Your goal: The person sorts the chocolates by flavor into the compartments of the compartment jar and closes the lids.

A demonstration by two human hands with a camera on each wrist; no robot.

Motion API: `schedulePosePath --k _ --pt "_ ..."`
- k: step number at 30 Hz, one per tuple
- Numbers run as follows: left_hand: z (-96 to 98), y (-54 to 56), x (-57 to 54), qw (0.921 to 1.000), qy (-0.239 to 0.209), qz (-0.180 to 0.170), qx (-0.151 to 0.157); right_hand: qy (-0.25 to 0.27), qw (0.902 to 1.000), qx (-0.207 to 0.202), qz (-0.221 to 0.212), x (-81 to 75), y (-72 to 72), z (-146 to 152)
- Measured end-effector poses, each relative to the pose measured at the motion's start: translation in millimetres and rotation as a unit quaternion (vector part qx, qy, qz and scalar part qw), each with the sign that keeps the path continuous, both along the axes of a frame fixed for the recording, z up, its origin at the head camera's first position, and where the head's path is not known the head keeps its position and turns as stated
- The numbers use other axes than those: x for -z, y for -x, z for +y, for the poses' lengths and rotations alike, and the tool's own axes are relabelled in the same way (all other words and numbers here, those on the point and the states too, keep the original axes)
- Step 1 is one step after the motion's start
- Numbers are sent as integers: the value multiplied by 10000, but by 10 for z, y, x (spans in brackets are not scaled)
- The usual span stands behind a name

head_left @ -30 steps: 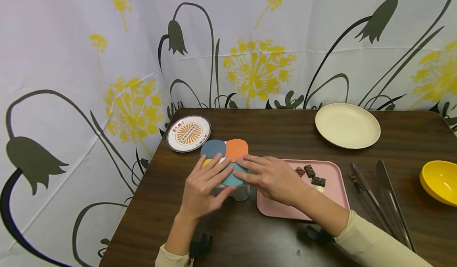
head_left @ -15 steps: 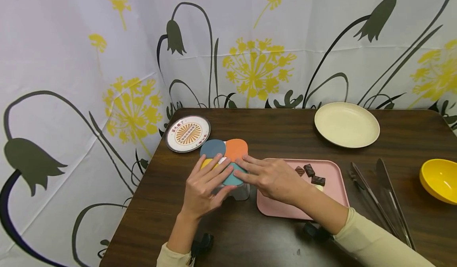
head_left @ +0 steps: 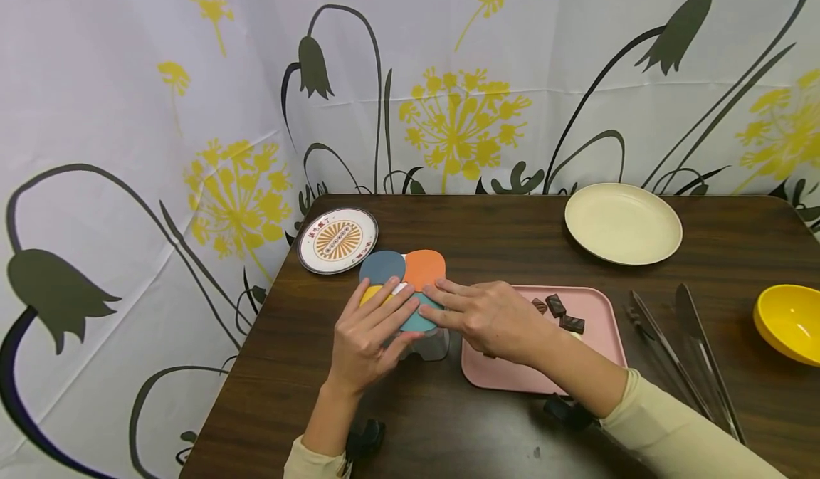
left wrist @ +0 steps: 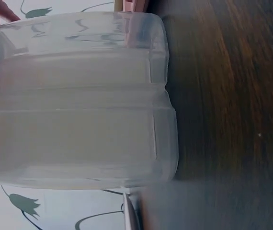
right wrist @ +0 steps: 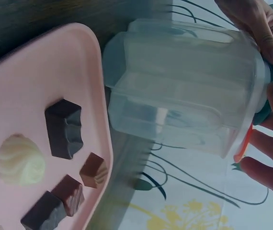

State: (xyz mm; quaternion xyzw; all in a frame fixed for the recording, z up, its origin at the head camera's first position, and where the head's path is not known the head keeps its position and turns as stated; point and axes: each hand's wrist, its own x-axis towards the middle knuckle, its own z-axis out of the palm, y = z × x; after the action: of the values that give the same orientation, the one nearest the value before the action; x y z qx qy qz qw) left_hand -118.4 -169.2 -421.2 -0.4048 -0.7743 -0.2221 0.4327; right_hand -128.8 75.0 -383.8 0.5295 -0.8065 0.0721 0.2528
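A clear plastic container (head_left: pixel 432 345) stands on the table with blue (head_left: pixel 382 265), orange (head_left: pixel 425 267), yellow (head_left: pixel 371 293) and teal (head_left: pixel 415 322) lid sections on top. My left hand (head_left: pixel 360 340) rests across the yellow and teal sections, fingers extended and thumb at the teal section's near edge. From the right, my right hand (head_left: pixel 493 322) lays extended fingertips on the teal section, close to the orange one. Seen from the right wrist, fingers of both hands meet the lid's edge, and the container's walls (right wrist: pixel 175 81) look cloudy. The left wrist view mostly shows its side (left wrist: pixel 79 134).
Right of the container lies a pink tray (head_left: pixel 605 354) with dark chocolate pieces (right wrist: pixel 62 129) and a white swirled piece (right wrist: pixel 20 158). Long metal utensils (head_left: pixel 673 365) and a yellow bowl (head_left: pixel 788 322) lie farther right. A patterned plate (head_left: pixel 338 240) and a cream plate (head_left: pixel 624 223) sit behind.
Both hands stay on the lid with almost no movement. The right hand's knuckles have risen slightly, and a dark piece on the tray now shows beneath that hand.
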Motion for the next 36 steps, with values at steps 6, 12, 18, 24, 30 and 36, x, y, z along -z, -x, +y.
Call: schedulePosePath --k 6,12,18,24,30,36 --pt "-3 -8 5 9998 -29 -183 -60 -18 9997 -6 -259 -41 4 9" --pt "1 -23 11 9988 -113 -455 -135 75 9988 9 -484 -67 19 9" --pt "-5 -34 0 9972 -215 -702 -149 907 9907 -96 -1013 -28 61 6" --pt "-5 -37 -7 9953 -275 -880 -292 1365 9785 -127 -1540 -23 79 24" --pt "14 -35 -6 9946 -375 -893 -384 1529 9733 -82 -1708 -14 73 36" --pt "33 -31 -10 9937 -533 -887 -431 1672 9674 -80 -1899 -3 54 56"
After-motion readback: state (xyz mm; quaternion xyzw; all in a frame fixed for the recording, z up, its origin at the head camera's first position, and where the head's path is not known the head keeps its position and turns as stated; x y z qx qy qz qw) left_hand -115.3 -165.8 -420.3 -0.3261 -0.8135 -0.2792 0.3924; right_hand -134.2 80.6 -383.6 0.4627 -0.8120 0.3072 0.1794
